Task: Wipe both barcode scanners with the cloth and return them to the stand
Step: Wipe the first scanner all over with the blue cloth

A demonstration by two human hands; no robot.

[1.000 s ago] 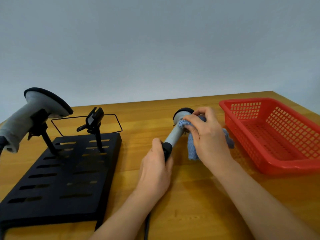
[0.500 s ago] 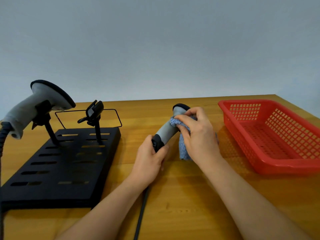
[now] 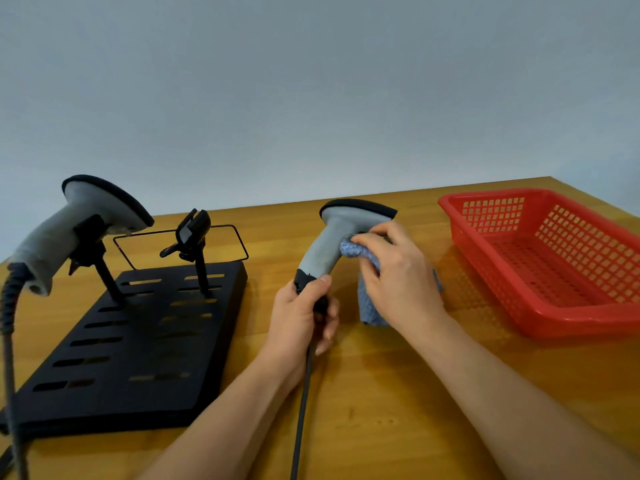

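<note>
My left hand [image 3: 304, 317] grips the black lower end of a grey barcode scanner [image 3: 329, 240], holding it upright above the table, head at the top. My right hand [image 3: 398, 275] holds a blue cloth [image 3: 367, 303] and presses it against the scanner's neck just under the head. A second grey scanner [image 3: 69, 230] sits in the left holder of the black stand [image 3: 138, 341]. The stand's right holder [image 3: 194, 233] is empty.
A red plastic basket [image 3: 554, 258], empty, stands on the wooden table [image 3: 398, 410] to the right of my hands. The held scanner's black cable [image 3: 301, 410] runs down toward me. The other scanner's coiled cable [image 3: 10, 334] hangs at the far left edge.
The held scanner has been raised from a slanted pose to nearly upright, its head now showing clearly. My right hand with the cloth stays at the neck. The view shifted.
</note>
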